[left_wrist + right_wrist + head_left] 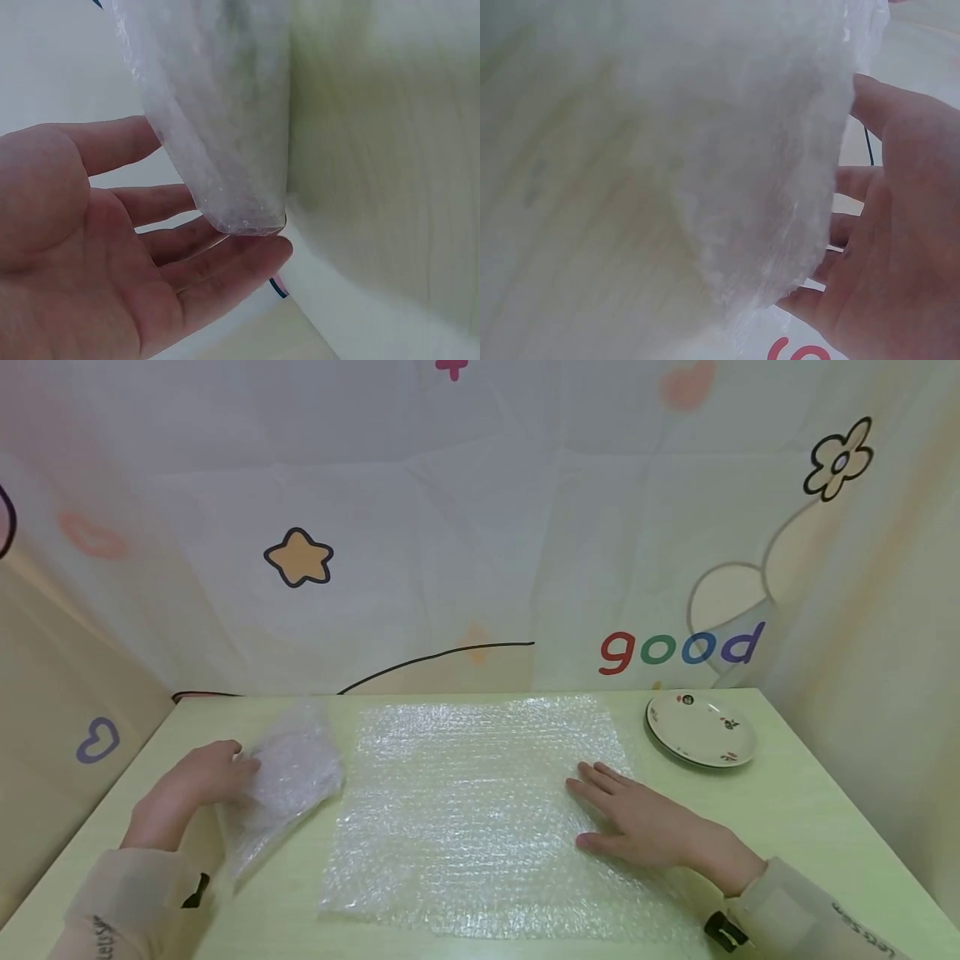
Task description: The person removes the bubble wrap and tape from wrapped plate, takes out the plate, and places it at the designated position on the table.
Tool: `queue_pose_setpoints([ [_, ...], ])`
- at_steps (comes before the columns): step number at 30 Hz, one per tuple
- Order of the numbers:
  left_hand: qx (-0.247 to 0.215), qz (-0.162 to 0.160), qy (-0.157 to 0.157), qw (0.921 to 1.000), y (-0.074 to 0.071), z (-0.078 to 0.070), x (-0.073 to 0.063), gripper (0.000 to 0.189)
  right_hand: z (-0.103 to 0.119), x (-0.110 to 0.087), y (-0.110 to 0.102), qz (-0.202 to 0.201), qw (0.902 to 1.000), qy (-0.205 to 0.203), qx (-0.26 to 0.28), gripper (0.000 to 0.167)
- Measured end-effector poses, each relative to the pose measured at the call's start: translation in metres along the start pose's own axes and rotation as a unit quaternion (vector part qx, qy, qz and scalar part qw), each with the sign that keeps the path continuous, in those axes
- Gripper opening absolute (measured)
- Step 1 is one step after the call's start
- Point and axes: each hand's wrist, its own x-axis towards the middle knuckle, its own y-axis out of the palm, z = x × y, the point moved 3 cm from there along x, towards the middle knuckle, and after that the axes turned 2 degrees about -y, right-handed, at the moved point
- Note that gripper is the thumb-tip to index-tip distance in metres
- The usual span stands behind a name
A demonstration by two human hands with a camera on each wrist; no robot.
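Note:
A sheet of clear bubble wrap [472, 818] lies spread flat across the middle of the table. My right hand [648, 822] is at its right side, fingers extended over the wrap; in the right wrist view, the fingertips are right at the edge of the bubble wrap [772, 187]. On the left lies a bundle in bubble wrap [296, 772], its contents hidden by the layers. My left hand [210, 774] touches the bundle's left side. The left wrist view shows its fingers loosely straight against the wrapped bundle [217, 127], not curled round it.
Stacked white plates [701, 727] with small printed motifs sit at the back right of the pale green table [817, 843]. A printed curtain [465, 543] hangs behind the table's back edge and along both sides.

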Motion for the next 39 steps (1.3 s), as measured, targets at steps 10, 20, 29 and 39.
queue_pose_setpoints([
  [10, -0.03, -0.013, 0.016, 0.9993, -0.003, 0.01, -0.001, 0.065, 0.001, 0.0, 0.0, -0.003, 1.0, -0.006, -0.002, 0.079],
  [20, -0.176, 0.03, -0.003, 0.9839, -0.006, 0.02, -0.006, 0.066, 0.001, -0.001, 0.0, -0.006, 0.9999, -0.007, -0.006, 0.079],
  [29, -0.249, 0.024, -0.021, 0.9679, -0.005, 0.024, -0.015, 0.058, 0.001, -0.001, -0.001, 0.0, 1.0, -0.002, -0.001, 0.08],
  [39, -0.282, -0.024, -0.006, 0.9591, -0.017, 0.023, -0.023, 0.052, 0.002, 0.001, 0.0, -0.004, 0.9999, -0.012, -0.005, 0.08],
])
